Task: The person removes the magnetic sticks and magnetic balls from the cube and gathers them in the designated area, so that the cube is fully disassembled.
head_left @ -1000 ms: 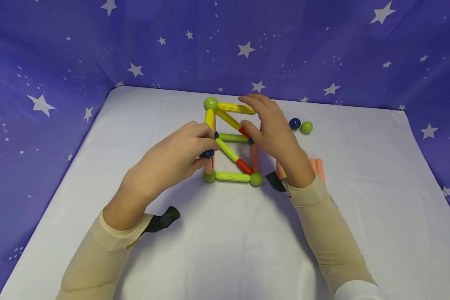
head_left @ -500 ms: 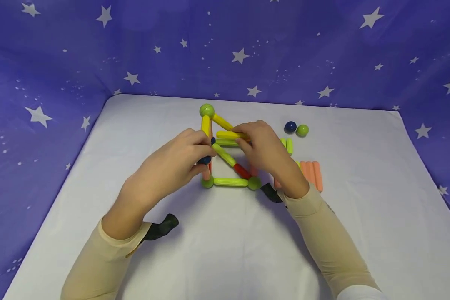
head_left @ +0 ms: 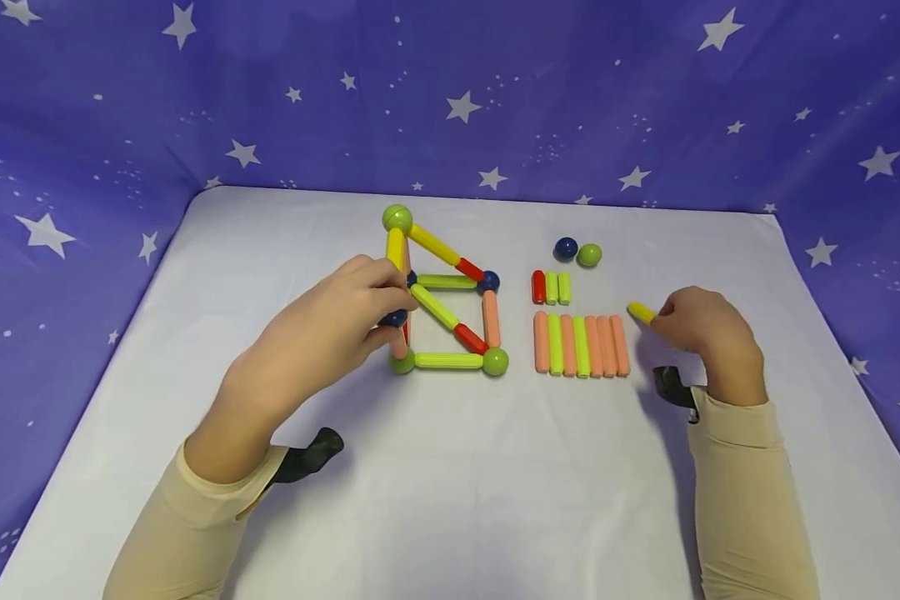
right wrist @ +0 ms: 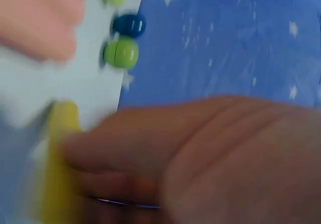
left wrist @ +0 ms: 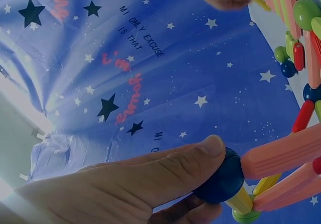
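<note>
My left hand pinches a dark blue ball at an upper corner of a frame built of rods and balls. A salmon rod and a yellow rod meet that ball. The frame's top back corner is a green ball, from which a yellow rod and a red rod slope down to a blue ball. Out to the right, my right hand pinches a loose yellow rod, blurred in the right wrist view.
Right of the frame lies a row of salmon and light green rods. Behind it are a short red rod and two short green rods. Farther back sit a blue ball and a green ball. A starry purple cloth stands behind the table.
My right hand has taken a yellow rod from beside the top green ball and carried it right, past the row of rods. My left hand keeps hold of the blue ball.
</note>
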{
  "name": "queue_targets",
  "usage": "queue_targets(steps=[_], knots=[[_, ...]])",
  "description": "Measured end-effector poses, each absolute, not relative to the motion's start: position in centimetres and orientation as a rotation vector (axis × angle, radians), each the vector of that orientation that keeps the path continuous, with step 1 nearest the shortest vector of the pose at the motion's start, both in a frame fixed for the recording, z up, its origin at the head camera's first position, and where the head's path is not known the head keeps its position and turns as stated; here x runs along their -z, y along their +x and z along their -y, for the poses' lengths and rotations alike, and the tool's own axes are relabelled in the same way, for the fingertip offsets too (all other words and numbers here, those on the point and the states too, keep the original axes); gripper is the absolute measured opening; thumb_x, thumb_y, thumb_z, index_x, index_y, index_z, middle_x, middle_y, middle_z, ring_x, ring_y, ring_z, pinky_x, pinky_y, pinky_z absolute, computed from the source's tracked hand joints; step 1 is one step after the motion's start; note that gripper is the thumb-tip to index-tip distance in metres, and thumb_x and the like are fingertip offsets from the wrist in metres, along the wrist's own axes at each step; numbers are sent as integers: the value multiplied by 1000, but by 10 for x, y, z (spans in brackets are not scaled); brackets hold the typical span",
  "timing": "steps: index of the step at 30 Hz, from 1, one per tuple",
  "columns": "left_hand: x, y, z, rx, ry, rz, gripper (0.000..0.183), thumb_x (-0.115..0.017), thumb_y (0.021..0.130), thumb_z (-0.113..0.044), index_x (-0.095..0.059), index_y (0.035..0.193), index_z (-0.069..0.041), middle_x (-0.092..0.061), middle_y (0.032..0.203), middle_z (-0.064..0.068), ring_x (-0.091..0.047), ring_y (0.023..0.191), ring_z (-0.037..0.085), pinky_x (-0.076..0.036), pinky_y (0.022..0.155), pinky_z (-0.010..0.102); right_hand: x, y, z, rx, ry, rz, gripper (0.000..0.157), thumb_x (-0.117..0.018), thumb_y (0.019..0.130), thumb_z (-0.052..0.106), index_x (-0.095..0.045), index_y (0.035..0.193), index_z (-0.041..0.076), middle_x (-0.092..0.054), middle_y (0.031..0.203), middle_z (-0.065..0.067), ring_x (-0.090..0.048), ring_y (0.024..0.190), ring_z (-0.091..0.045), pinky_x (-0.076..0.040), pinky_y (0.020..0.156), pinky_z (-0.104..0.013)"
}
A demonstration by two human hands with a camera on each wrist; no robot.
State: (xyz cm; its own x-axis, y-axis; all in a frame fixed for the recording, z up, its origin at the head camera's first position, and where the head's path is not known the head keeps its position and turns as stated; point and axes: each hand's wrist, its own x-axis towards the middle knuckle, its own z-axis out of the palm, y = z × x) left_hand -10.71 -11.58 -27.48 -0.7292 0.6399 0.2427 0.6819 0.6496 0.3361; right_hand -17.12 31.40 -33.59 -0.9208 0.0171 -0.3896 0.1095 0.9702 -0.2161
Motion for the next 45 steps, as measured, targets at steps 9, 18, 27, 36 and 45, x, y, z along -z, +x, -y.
queue_targets(steps=[9, 18, 27, 36, 45], knots=[[276, -108, 119, 620, -1133, 2723, 30, -84, 73, 0, -73, 100, -2, -59, 103, 6, -52, 101, 25, -47, 86, 35, 341, -178, -321, 406, -15, -2397, 41, -64, 89, 34, -70, 101, -5, -67, 82, -5, -58, 78, -24, -50, 70, -40], [276, -109, 118, 640, -1135, 2744, 26, -82, 77, -3, -72, 101, -4, -58, 103, 5, -51, 102, 25, -46, 85, 35, 338, -178, -321, 393, 26, -2409, 37, -57, 93, 34, -73, 93, 1, -68, 77, -3, -56, 74, -22, -46, 66, -36], [275, -121, 128, 925, -1021, 2714, 16, -68, 93, -16, -71, 107, -9, -59, 107, -1, -55, 97, 17, -47, 82, 35, 334, -179, -317, 403, 73, -2426, 40, -54, 94, 37, -74, 88, 3, -66, 77, -7, -55, 76, -26, -46, 67, -39], [292, -144, 139, 1001, -727, 2674, 21, -53, 99, -9, -61, 116, -1, -58, 108, 10, -53, 89, 21, -45, 75, 35, 318, -171, -284, 365, -15, -2606, 46, -54, 96, 38, -69, 101, -4, -66, 92, -15, -55, 82, -31, -48, 67, -43], [298, -154, 140, 1038, -741, 2673, 27, -49, 101, -11, -58, 125, -3, -53, 113, 13, -52, 93, 23, -45, 81, 38, 307, -150, -206, 439, -375, -2816, 30, -61, 93, 28, -65, 111, 4, -66, 87, -6, -59, 75, -23, -49, 70, -41]])
